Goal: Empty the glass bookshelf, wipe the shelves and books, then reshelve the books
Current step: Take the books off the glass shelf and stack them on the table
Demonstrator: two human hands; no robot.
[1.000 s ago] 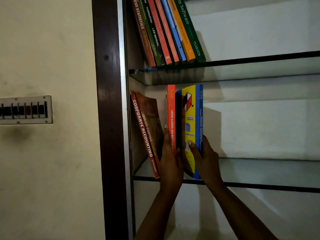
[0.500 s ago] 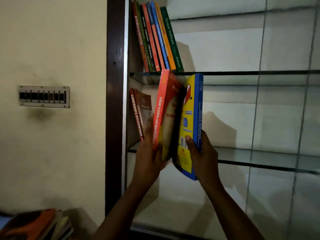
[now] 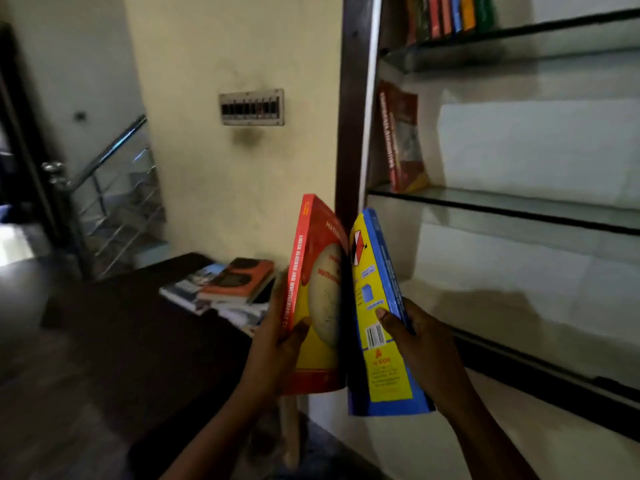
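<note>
Head view is taking in the glass bookshelf (image 3: 351,133) at right, with a row of books (image 3: 450,13) leaning on its upper shelf and red books (image 3: 398,140) leaning at the middle shelf's left end. A dark table (image 3: 138,323) at lower left is carrying a stack of books (image 3: 225,289), under a wall switch panel (image 3: 251,106). Before the shelf frame, the left hand (image 3: 277,341) is gripping a red book (image 3: 311,306) and the right hand (image 3: 422,344) a blue-and-yellow book (image 3: 381,341), upright, side by side.
</note>
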